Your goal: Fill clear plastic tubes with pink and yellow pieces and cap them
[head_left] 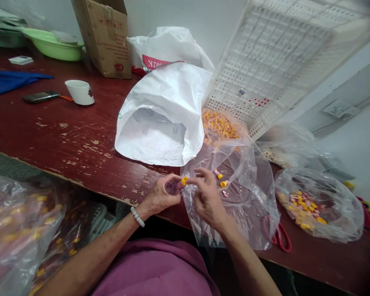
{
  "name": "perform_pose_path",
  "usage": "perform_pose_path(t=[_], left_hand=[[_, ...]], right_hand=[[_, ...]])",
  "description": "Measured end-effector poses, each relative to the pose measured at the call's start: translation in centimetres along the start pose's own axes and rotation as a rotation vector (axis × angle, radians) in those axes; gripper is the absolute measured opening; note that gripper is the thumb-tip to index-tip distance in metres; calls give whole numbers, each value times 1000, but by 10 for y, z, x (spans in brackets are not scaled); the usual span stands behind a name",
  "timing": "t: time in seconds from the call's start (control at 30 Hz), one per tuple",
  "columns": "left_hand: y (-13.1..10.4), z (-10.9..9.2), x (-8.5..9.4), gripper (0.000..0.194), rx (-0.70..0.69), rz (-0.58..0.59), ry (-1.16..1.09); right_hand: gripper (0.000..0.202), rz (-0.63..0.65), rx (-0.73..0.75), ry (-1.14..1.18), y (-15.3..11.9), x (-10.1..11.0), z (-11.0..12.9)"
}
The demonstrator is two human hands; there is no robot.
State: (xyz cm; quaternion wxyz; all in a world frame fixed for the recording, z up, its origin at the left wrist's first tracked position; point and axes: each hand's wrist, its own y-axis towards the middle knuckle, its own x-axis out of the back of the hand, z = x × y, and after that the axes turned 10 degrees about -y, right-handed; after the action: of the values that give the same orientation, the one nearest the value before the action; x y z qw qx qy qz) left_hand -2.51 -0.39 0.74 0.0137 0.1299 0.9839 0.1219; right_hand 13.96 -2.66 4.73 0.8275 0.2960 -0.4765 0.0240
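Observation:
My left hand, with a white bead bracelet at the wrist, is closed around a small transparent plastic container. A yellow cap-like piece sits at the container's right end. Against or just beside that piece is the extended index finger of my right hand. The other fingers of that hand are apart, and I see nothing held in them. Right of my hands, a few loose yellow-and-pink pieces lie on a transparent plastic bag. Many similar yellow pieces fill the bag's far end.
A white sack gapes open ahead, beside a tilted white plastic crate. Red-handled scissors and another bag of pieces are on the right. A cup, phone and carton stand left.

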Motion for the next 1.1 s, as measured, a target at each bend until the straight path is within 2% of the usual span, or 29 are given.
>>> perform_pose_path(t=[0.07,0.17,0.23,0.3,0.33,0.4,0.47,0.53,0.63,0.73,0.8,0.9,1.0,1.1], left_hand=[[0,-1,-1,28,23,31,23],[3,1,-2,28,69,29,-14],[6,3,-1,28,121,-30,-81],[8,4,1,29,181,-92,-139],[8,5,3,30,205,-113,-160],[7,6,6,32,226,-128,-180],[6,9,7,32,196,-121,-172],[5,13,6,31,132,-112,-132],[5,18,4,30,57,-93,-48],[5,17,2,31,29,-60,15],[4,13,0,32,31,-25,31],[3,7,-3,31,43,32,25],[1,8,-4,31,34,45,14],[1,13,-4,31,23,34,3]], right_hand=[[59,50,22,-19,-4,-9,0],[53,57,14,14,-2,-12,-13],[43,-20,-63,-15,2,-6,-34],[32,-73,-238,-190,5,2,-64],[27,-53,-344,-327,6,5,-80],[24,77,-514,-590,6,8,-111],[23,187,-579,-710,4,6,-134],[23,205,-587,-720,2,6,-144],[27,37,-563,-592,1,13,-131],[27,-121,-347,-208,2,27,-86],[23,-70,-147,-16,3,34,-47],[28,22,16,51,4,33,-1],[37,57,80,66,4,25,15],[42,11,48,67,4,23,12]])
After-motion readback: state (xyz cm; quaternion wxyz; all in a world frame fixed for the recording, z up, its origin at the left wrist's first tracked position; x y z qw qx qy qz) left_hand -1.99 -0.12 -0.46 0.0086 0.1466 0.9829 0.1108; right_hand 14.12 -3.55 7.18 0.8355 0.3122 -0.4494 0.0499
